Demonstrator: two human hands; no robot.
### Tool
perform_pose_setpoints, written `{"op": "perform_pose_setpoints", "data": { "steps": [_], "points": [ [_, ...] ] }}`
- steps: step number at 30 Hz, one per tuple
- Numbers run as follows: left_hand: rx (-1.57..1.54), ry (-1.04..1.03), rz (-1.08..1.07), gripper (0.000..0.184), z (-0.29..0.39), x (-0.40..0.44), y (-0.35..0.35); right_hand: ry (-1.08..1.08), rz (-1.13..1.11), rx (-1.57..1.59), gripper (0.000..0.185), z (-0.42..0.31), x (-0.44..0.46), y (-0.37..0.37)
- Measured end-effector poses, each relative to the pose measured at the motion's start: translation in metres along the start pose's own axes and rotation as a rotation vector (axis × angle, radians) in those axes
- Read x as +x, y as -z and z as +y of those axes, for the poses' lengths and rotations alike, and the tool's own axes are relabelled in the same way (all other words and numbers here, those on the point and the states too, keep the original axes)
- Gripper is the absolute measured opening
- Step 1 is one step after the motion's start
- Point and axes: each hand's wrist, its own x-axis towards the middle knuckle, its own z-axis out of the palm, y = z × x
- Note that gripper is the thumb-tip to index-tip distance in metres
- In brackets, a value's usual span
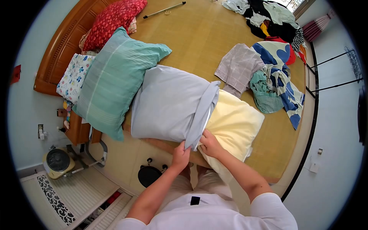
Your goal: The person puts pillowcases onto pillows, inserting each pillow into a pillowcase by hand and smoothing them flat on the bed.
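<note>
A grey-blue pillowcase (165, 103) lies at the near side of the bed, its open end folded back in a cuff. From that opening a pale yellow pillow (234, 122) sticks out to the right, its other part hidden inside the case. My left hand (180, 156) is closed around the near corner of the cuff. Just to its right, my right hand (210, 143) is closed at the near edge of the yellow pillow, beside the case's opening. Its fingertips are partly hidden.
A green pillow (115, 73), a patterned white pillow (76, 73) and a red pillow (113, 23) lie by the wooden headboard (57, 53). Clothes (239, 67) are heaped at the right. A small fan (58, 161) and a black round object (148, 175) are on the floor.
</note>
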Motion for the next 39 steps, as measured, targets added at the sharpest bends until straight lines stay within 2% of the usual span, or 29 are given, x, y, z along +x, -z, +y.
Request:
{"op": "perform_pose_setpoints", "data": {
  "steps": [2,3,4,5,7,9,10,11,12,13,14,16,17,19,20,22,26,28,29,31,32,34,35,37,38,39],
  "points": [
    [-0.038,0.037,-0.138,0.022,0.009,-0.012,-0.002,0.177,0.123,0.066,0.046,-0.006,0.019,-0.008],
    [-0.031,0.028,-0.142,0.022,0.012,-0.018,-0.001,0.183,0.146,0.086,0.044,-0.006,0.026,-0.021],
    [-0.041,-0.006,-0.241,0.022,0.012,-0.028,-0.001,0.187,0.163,0.103,0.043,-0.007,0.031,-0.033],
    [-0.048,-0.033,-0.345,0.022,0.012,-0.037,0.000,0.105,0.138,0.102,0.041,-0.009,0.034,-0.048],
    [-0.007,-0.028,-0.385,0.022,0.003,-0.044,0.004,-0.048,0.078,0.113,0.038,-0.007,0.031,-0.073],
    [-0.126,0.037,-0.270,0.022,-0.011,-0.035,0.021,-0.298,0.002,0.369,0.035,-0.010,0.018,-0.080],
    [-0.053,0.127,-0.233,0.021,-0.005,-0.030,0.033,-0.472,-0.006,0.601,0.034,-0.012,0.013,-0.080],
    [-0.049,0.119,-0.247,0.021,-0.007,-0.022,0.045,-0.438,-0.037,0.579,0.032,-0.012,0.004,-0.077],
    [-0.037,0.198,-0.172,0.022,-0.012,-0.013,0.056,-0.338,-0.077,0.418,0.031,-0.017,-0.004,-0.071],
    [-0.024,0.275,-0.097,0.023,-0.017,-0.006,0.062,0.074,-0.047,-0.225,0.030,-0.027,-0.011,-0.062],
    [-0.021,0.268,-0.112,0.023,-0.021,-0.001,0.066,0.066,-0.036,-0.234,0.030,-0.033,-0.018,-0.052],
    [0.054,-0.061,-0.021,0.031,-0.022,0.005,0.066,-0.040,0.054,-0.134,0.029,-0.035,-0.036,-0.031],
    [0.055,-0.063,-0.033,0.031,-0.020,0.009,0.064,-0.049,0.061,-0.139,0.029,-0.029,-0.043,-0.022],
    [0.346,-0.354,0.024,0.044,0.008,0.028,0.055,-0.223,0.279,-0.252,0.027,-0.010,-0.045,-0.004],
    [0.346,-0.356,0.014,0.044,0.022,0.036,0.047,-0.231,0.283,-0.255,0.027,0.002,-0.041,0.003],
    [0.525,-0.495,-0.089,0.048,0.048,0.057,0.027,-0.321,0.413,-0.351,0.026,0.028,-0.024,0.021],
    [0.655,-0.468,-0.049,0.055,0.045,0.112,-0.021,-0.302,0.450,-0.370,0.027,0.062,0.022,0.042],
    [0.872,-0.290,0.044,0.066,0.045,0.142,-0.032,-0.405,0.357,-0.380,0.035,0.088,0.041,0.047],
    [0.880,-0.288,0.041,0.066,0.044,0.152,-0.037,-0.409,0.359,-0.372,0.035,0.100,0.043,0.052],
    [1.072,-0.148,0.002,0.073,0.052,0.168,-0.041,-0.644,0.147,-0.496,0.048,0.110,0.050,0.059],
    [1.080,-0.144,-0.005,0.073,0.050,0.175,-0.046,-0.651,0.145,-0.488,0.048,0.112,0.049,0.062],
    [1.163,-0.156,0.073,0.064,0.039,0.191,-0.055,-0.889,-0.143,-0.374,0.057,0.114,0.047,0.067],
    [1.173,-0.152,0.075,0.064,0.035,0.203,-0.052,-0.887,-0.143,-0.364,0.057,0.115,0.054,0.066],
    [0.967,-0.099,-0.036,0.046,0.025,0.214,-0.052,-0.820,-0.275,-0.170,0.052,0.116,0.058,0.061],
    [0.960,-0.084,-0.036,0.046,0.019,0.212,-0.056,-0.767,-0.227,-0.200,0.044,0.112,0.054,0.055],
    [0.838,-0.162,-0.043,0.037,0.017,0.210,-0.057,-0.764,-0.235,-0.197,0.044,0.105,0.052,0.050]
  ]
}}
